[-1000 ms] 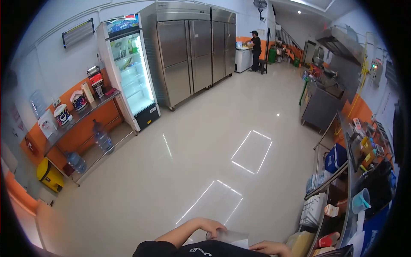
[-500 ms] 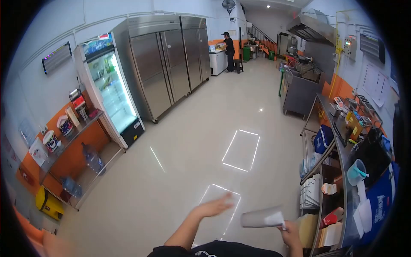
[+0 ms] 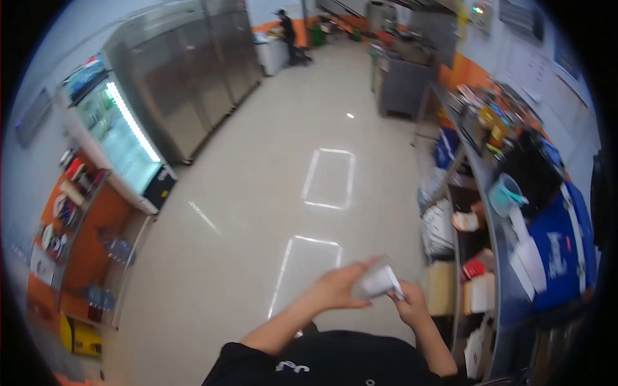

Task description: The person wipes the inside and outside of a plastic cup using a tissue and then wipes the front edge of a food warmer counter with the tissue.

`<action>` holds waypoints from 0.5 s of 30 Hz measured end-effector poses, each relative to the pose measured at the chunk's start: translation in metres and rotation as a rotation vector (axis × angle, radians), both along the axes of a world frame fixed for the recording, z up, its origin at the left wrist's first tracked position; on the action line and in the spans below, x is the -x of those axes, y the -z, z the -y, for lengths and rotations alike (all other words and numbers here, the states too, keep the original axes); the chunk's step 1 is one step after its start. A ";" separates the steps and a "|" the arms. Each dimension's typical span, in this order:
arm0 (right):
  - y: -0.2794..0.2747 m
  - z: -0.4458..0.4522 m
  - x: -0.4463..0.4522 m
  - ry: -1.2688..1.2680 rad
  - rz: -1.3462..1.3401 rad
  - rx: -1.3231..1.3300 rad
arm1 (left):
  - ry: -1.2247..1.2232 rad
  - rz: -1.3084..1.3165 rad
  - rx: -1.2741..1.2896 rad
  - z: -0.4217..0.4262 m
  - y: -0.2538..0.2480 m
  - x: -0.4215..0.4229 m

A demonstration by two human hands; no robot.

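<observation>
A translucent grey, jug-like container (image 3: 380, 283) with a white part at one end is in front of my body, tilted on its side. My right hand (image 3: 409, 302) grips it at its right end, by what looks like a handle. From the left, my left hand (image 3: 341, 286) cups the other end, fingers above and thumb below. Motion blur hides the container's exact shape and whatever may be inside.
To the right runs a metal counter (image 3: 486, 219) with a teal jug (image 3: 505, 195), white scoop-like pieces (image 3: 528, 260) and a blue bag (image 3: 557, 251); shelves below hold boxes. Fridges (image 3: 187, 83) line the left. A person (image 3: 286, 35) stands far back.
My left hand has moved right onto the container, which has turned and shifted left and up with my right hand. The camera view has tilted down and swung right.
</observation>
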State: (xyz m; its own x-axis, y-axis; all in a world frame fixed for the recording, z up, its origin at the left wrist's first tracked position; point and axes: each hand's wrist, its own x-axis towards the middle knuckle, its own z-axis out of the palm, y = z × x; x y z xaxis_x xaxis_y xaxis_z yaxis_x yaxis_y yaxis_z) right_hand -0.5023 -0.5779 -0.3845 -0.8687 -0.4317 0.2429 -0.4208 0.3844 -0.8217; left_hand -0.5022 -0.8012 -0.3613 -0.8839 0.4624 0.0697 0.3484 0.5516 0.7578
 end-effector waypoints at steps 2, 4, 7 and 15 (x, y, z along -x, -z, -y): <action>-0.017 -0.002 -0.002 0.007 -0.139 -0.012 | -0.036 0.008 -0.085 0.000 -0.010 0.000; -0.007 -0.020 -0.001 0.064 -0.240 0.066 | -0.057 0.052 -0.130 -0.002 -0.027 -0.005; -0.007 -0.023 0.008 0.261 -0.408 0.291 | -0.138 0.130 -0.353 -0.003 -0.024 -0.009; -0.010 0.025 0.003 -0.278 -0.839 -0.277 | -0.354 0.389 -1.154 -0.022 0.026 0.008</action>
